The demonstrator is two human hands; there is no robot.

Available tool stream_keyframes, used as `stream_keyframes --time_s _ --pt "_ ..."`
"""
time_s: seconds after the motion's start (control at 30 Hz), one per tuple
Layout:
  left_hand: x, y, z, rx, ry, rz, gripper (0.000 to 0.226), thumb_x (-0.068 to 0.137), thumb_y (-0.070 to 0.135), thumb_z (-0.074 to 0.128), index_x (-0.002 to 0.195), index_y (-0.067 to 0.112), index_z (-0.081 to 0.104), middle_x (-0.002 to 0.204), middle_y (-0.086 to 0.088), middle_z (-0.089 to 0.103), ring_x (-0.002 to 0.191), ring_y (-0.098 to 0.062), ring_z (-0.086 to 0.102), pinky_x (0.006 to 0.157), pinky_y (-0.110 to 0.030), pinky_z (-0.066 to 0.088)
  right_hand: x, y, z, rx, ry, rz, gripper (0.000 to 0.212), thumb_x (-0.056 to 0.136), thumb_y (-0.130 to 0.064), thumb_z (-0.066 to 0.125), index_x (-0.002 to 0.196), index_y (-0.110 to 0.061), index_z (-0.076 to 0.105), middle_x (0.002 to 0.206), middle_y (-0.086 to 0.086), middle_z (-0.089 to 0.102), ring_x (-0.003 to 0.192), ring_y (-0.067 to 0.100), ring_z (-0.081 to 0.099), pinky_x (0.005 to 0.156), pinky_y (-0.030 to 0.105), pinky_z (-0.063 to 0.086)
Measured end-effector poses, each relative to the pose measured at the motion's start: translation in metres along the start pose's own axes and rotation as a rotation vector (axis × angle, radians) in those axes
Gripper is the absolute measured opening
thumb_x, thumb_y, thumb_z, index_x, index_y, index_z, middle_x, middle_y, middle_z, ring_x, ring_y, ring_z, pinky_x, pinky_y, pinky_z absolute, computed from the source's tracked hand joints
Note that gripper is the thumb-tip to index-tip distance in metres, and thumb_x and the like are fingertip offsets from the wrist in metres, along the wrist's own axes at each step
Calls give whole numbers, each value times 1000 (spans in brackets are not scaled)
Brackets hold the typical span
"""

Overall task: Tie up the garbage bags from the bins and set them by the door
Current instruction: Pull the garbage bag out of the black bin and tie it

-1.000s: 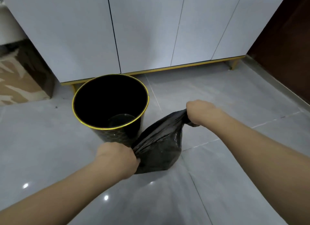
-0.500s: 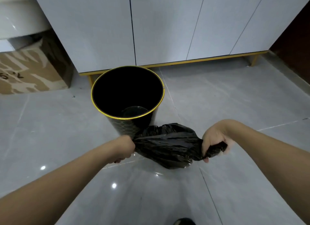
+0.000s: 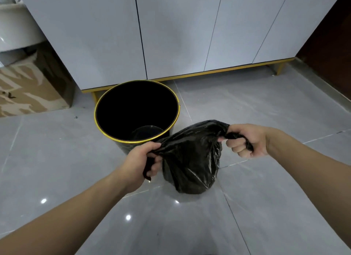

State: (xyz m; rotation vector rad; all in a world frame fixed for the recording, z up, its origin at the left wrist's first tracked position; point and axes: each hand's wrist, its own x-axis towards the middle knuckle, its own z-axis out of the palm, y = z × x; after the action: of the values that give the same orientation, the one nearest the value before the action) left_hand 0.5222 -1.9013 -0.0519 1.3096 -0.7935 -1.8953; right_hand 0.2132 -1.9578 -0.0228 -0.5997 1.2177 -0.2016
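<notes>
A black garbage bag [image 3: 191, 159] hangs between my two hands just above the grey tiled floor. My left hand [image 3: 141, 162] grips one gathered corner of the bag's mouth. My right hand [image 3: 245, 140] grips the other corner, which is twisted into a strip through my fist. The bag's body sags down between them. Behind the bag stands a round black bin [image 3: 136, 110] with a gold rim, with no bag in it.
White cabinet doors [image 3: 180, 30] on a gold base run across the back. A cardboard box [image 3: 28, 87] sits at the left. A dark brown panel [image 3: 330, 34] rises at the right. Glossy grey floor tiles [image 3: 275, 197] lie in front of me.
Both hands have risen and the bag, stretched flat between them before, now hangs down as a pouch. My right hand has turned so the twisted corner runs through its fist.
</notes>
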Motion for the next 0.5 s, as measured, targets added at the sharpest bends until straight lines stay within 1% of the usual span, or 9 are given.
stream_keyframes --time_s 0.07,0.1,0.17,0.23,0.3,0.33,0.37,0.43,0.5 --pt "-1 1 5 -69 43 71 22 99 18 46 85 3 56 67 -11 55 50 -21 56 39 -25 40 -3 -1 -5 -167 -49 82 27 74 -29 50 82 -9 65 40 -9 22 31 7 18 36 16 10" --pt "-1 1 8 -79 63 104 22 101 16 45 90 2 58 71 -12 60 55 -23 63 42 -26 50 -4 0 -8 -234 -92 109 28 70 -32 54 79 -9 65 40 -9 22 32 7 17 37 16 10" --pt "-2 -3 10 64 139 171 23 103 15 42 92 3 58 77 -14 64 56 -21 66 46 -26 56 -2 9 -16 -234 -183 108 26 59 -34 65 68 -9 63 41 -9 21 36 8 14 39 16 9" --pt "-4 -15 8 440 207 273 23 104 16 41 87 6 53 73 -11 61 49 -15 61 42 -23 48 5 27 -24 -21 -237 5 22 58 -32 69 58 -11 61 44 -8 16 39 10 10 39 17 9" --pt "0 -38 -4 1069 249 524 18 102 17 42 84 13 45 70 -4 56 54 -19 57 46 -31 44 18 46 -31 298 -274 -190 19 62 -29 71 56 -15 60 46 -8 13 40 11 9 38 19 9" --pt "2 -50 -9 1369 231 632 14 96 12 46 83 16 42 69 -2 55 54 -22 57 45 -32 41 25 53 -31 448 -293 -285 17 64 -27 71 58 -16 60 46 -8 13 40 11 10 37 20 9" --pt "4 -62 -12 1602 184 688 18 83 8 55 83 19 40 67 -1 54 51 -25 56 41 -30 37 32 58 -28 575 -317 -362 15 69 -25 69 61 -17 60 46 -8 16 40 10 10 36 22 10" --pt "5 -77 -8 1872 40 652 37 54 4 68 79 19 45 58 -1 51 39 -25 50 36 -24 25 45 63 -18 787 -300 -432 16 80 -22 59 66 -15 59 45 -8 28 40 8 13 35 20 11" --pt "9 -88 2 2020 -2 573 34 42 2 69 70 15 54 50 -2 48 32 -23 44 38 -23 18 55 63 -9 941 -146 -447 19 88 -23 50 72 -15 57 52 -7 51 35 6 16 32 17 12"
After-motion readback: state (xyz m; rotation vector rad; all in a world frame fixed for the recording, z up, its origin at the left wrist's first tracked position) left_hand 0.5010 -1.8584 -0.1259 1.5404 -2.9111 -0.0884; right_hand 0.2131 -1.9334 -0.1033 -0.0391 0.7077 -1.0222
